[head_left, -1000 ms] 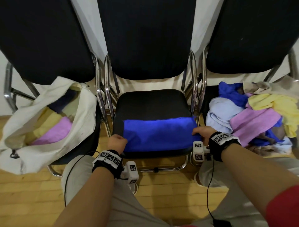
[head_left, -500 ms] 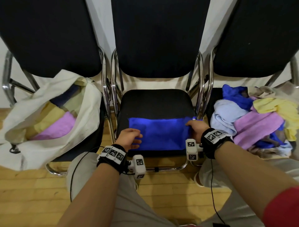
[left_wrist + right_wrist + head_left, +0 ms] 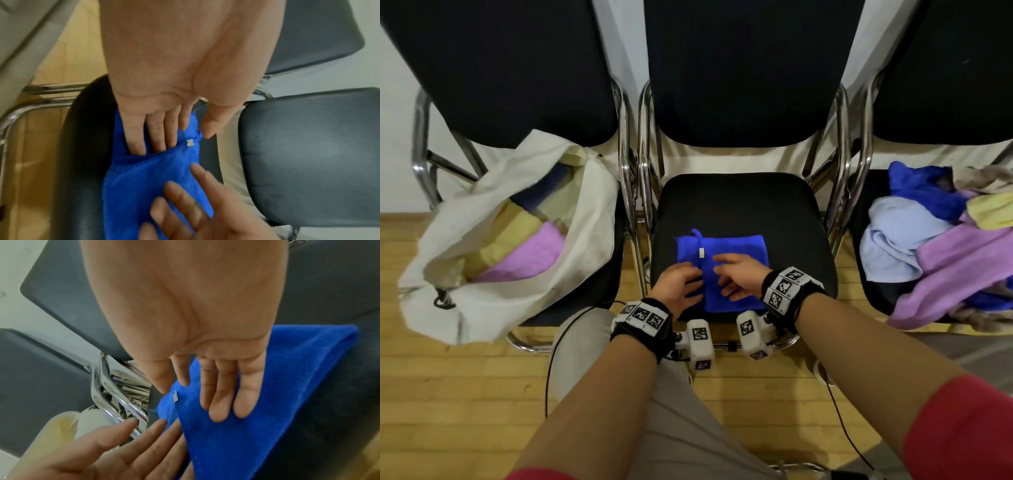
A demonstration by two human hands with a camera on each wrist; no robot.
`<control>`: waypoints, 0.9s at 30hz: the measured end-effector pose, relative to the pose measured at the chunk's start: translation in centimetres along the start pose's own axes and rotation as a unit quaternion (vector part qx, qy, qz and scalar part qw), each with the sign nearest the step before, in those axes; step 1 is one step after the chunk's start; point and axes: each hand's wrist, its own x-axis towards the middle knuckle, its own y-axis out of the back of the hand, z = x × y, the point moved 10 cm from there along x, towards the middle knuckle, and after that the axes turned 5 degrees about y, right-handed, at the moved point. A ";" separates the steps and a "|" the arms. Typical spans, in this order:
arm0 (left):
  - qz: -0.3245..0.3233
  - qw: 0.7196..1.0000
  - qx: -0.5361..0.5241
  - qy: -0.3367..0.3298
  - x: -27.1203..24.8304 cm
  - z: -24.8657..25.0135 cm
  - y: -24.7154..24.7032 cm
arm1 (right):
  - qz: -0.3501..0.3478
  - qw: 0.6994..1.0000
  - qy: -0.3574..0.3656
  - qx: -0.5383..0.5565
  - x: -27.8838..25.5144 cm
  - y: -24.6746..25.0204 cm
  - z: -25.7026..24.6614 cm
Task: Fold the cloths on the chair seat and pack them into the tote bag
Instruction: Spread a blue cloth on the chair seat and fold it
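- The middle chair seat (image 3: 739, 202) carries the work; the tote bag (image 3: 517, 240) sits open on the chair to the left, already holding folded cloths, and the unfolded pile (image 3: 935, 246) waits on the chair to the right.
- The blue cloth (image 3: 736, 253) lies near the seat's front edge, folded into a compact rectangle, plush and deep blue, with a small white tag (image 3: 702, 252) at a hemmed edge and a loop poking out at its far left corner.
- The left hand (image 3: 676, 286) has its grip released, its straight fingers (image 3: 158, 134) tucked under the top flap.
- The right hand (image 3: 739, 275) is likewise released, lying flat on the cloth.
- To finish well, I would press the layers flat, square the edges, and tuck the loop in before lifting.
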 end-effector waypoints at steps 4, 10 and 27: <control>0.032 0.997 0.059 -0.025 0.5 0.7 0.0 | 0.028 0.999 0.007 0.035 -0.1 2.1 1.2; 0.068 0.951 0.284 -0.102 1.5 2.3 -2.1 | 0.042 0.997 0.007 0.063 -0.9 4.8 2.2; 0.113 0.849 0.486 -0.176 0.4 4.8 0.3 | 0.008 0.998 0.063 -0.023 -1.4 4.0 1.4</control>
